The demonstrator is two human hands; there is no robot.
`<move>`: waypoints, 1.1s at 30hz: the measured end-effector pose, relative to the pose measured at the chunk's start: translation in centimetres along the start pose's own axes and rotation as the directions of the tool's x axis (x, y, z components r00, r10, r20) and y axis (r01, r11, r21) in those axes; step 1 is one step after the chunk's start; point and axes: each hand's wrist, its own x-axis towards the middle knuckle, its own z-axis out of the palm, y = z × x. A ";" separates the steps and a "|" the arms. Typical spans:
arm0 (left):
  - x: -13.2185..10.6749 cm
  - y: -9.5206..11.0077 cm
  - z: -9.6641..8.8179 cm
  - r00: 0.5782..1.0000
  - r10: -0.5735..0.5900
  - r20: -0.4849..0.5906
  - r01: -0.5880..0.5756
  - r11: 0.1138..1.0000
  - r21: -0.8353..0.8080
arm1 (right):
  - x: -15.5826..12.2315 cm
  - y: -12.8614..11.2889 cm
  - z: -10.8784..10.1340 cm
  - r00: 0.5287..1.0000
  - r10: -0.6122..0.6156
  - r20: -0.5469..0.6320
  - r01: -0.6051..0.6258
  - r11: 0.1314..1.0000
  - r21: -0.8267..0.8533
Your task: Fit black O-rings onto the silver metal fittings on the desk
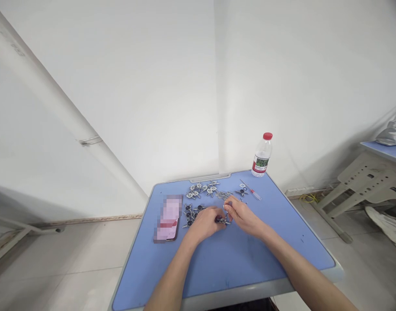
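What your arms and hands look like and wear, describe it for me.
Left forearm and right forearm are bare, no sleeves in view. Left hand and right hand are ungloved. No watch or bracelet shows.

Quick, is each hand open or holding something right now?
Left hand: closed, holding a small metal part.
Right hand: closed; what it pinches is too small to tell.
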 end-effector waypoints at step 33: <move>-0.1 -0.2 0.0 1.000 -0.007 0.004 0.007 1.000 -0.004 | 0.0 -0.2 -0.2 0.995 -0.067 -0.080 0.070 0.997 0.039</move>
